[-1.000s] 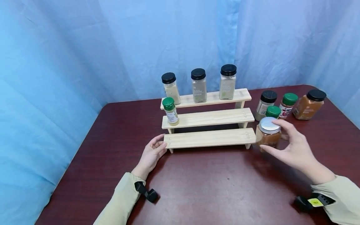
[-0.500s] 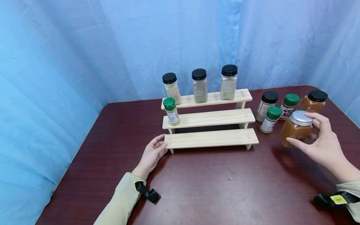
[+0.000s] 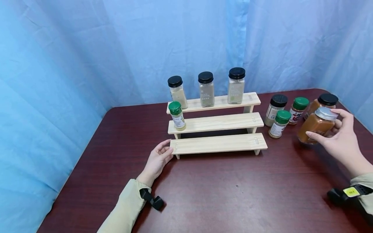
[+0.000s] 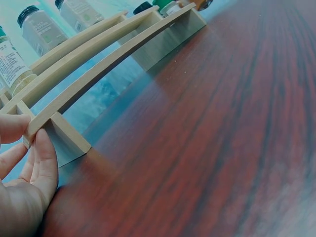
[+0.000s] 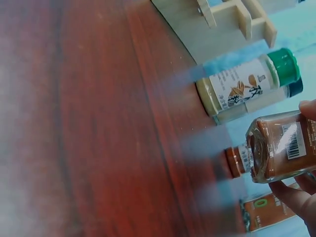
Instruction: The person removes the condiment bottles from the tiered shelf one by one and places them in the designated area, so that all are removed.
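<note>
My left hand (image 3: 155,163) pinches the left end of a three-tier wooden spice rack (image 3: 218,144) at its lowest shelf, the thumb on top and fingers beneath in the left wrist view. At the right, my right hand (image 3: 344,139) grips a square clear jar (image 3: 314,127) of orange-brown powder with a silver lid. The jar is tilted and seems slightly above the table; its barcode label (image 5: 294,140) shows in the right wrist view. Three black-lidded spice jars (image 3: 206,92) stand along the top shelf. One green-capped spice bottle (image 3: 178,120) stands at the middle shelf's left end.
Right of the rack stand a small green-capped bottle (image 3: 278,126), a black-capped bottle (image 3: 274,111) and a green-capped bottle with a red label (image 3: 296,111). A black-lidded orange jar (image 3: 324,100) is partly hidden behind the held jar. Blue curtains (image 3: 186,38) surround the dark red table (image 3: 204,194).
My right hand has carried the silver-lidded jar rightward from beside the lowest shelf's right end, uncovering the small green-capped bottle. The left hand stays on the rack.
</note>
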The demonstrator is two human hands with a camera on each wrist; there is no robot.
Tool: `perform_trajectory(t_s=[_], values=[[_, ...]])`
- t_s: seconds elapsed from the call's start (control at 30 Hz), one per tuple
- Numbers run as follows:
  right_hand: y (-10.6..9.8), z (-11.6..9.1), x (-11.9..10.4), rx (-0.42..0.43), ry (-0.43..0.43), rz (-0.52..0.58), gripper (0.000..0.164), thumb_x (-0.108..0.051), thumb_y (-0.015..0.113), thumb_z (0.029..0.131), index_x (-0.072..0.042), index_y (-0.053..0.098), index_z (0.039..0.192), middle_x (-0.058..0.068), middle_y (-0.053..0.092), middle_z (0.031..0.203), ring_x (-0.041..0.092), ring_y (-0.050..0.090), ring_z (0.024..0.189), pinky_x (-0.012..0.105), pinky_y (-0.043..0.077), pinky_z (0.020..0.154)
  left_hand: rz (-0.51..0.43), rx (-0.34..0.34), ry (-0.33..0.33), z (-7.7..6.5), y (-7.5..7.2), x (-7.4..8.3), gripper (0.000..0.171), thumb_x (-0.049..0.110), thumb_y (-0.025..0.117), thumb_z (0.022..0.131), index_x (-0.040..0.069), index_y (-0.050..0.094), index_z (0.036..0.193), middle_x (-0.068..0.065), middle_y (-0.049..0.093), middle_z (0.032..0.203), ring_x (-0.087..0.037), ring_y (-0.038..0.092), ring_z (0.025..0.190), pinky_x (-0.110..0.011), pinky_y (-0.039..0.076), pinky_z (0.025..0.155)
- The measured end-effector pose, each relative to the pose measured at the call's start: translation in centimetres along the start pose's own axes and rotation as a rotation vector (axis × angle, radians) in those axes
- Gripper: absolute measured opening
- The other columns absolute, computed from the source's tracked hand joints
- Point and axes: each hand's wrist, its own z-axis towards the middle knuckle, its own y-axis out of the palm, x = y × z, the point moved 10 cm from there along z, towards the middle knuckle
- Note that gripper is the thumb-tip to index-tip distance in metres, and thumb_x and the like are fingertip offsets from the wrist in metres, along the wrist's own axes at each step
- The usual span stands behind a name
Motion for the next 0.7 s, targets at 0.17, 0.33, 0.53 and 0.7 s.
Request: perform_trajectory(t_s=[0.17,0.33,0.53,0.7], values=[[0.4,0.5,-1.3,-0.001,0.005,-0.002,0.092,-0.011,0.073,0.081,-0.036,0.01,0.143,0.022,0.041,0.128,-0.017,0.04,0.085,-0.002,0.037,0.064,-0.012,-0.003,0.0,0.0,0.0,0.0,0.049,-0.006,0.047,0.094,-0.003,0.034,0.141,0.008,0.056,0.083,-0.001,0.056,0.073,-0.015,0.049,0.069],[0.8,0.2,-4.6,-0.036,-0.009,-0.011,0.09,-0.008,0.073,0.08,-0.026,0.013,0.144,0.022,0.042,0.124,-0.02,0.037,0.082,-0.002,0.034,0.062,-0.014,-0.006,0.005,0.0,0.0,0.0,0.049,-0.006,0.048,0.094,-0.004,0.034,0.141,0.008,0.056,0.083,-0.001,0.056,0.073,-0.014,0.049,0.069],[1.2,0.2,-6.7,-0.071,-0.055,-0.002,0.087,-0.004,0.072,0.079,-0.013,0.014,0.143,0.005,0.043,0.112,-0.018,0.039,0.078,0.002,0.035,0.059,-0.015,-0.002,0.002,0.0,-0.1,0.1,0.049,-0.006,0.048,0.094,-0.004,0.034,0.141,0.008,0.056,0.083,-0.001,0.056,0.073,-0.014,0.049,0.069],[1.7,0.4,-6.3,-0.086,-0.058,0.015,0.085,-0.005,0.071,0.081,-0.016,0.014,0.143,-0.008,0.04,0.109,-0.016,0.04,0.076,0.004,0.036,0.058,-0.002,0.003,-0.004,-0.1,-0.1,0.0,0.049,-0.005,0.048,0.094,-0.003,0.034,0.141,0.007,0.056,0.084,-0.001,0.056,0.073,-0.015,0.049,0.069]])
